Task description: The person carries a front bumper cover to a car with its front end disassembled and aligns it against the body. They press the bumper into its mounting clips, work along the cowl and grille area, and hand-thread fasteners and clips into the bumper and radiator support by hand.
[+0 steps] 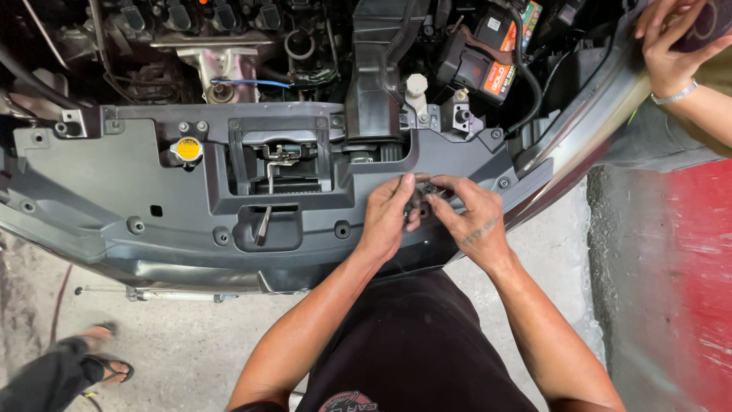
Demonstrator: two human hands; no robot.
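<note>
Head view, open engine bay. Left hand (pixel 389 217) and right hand (pixel 463 217) meet over the right part of the grey plastic radiator cover (pixel 137 175), fingertips of both pinched narrow around a small dark clip (pixel 424 200) sitting at the cover's surface, between the two thumbs. Clip mostly hidden by fingers; its shape cannot be told. Judgement: a light, small plastic fastener, stiff but brittle at the head, easy to drop into the bay; best taken by the rim of its head with thumb and forefinger, pulled or pressed straight, not twisted sideways. Cover itself looks like a broad, thin, slightly flexible moulding, to be pressed only near its fixing holes. Around: yellow cap (pixel 187 149) at left on the cover, hood latch (pixel 280 156) in the central recess, battery (pixel 488 65) behind. Another person's hand (pixel 675 46) with a bracelet rests on the fender at upper right; a sandalled foot (pixel 107 366) at lower left on the concrete floor (pixel 175 343)
</note>
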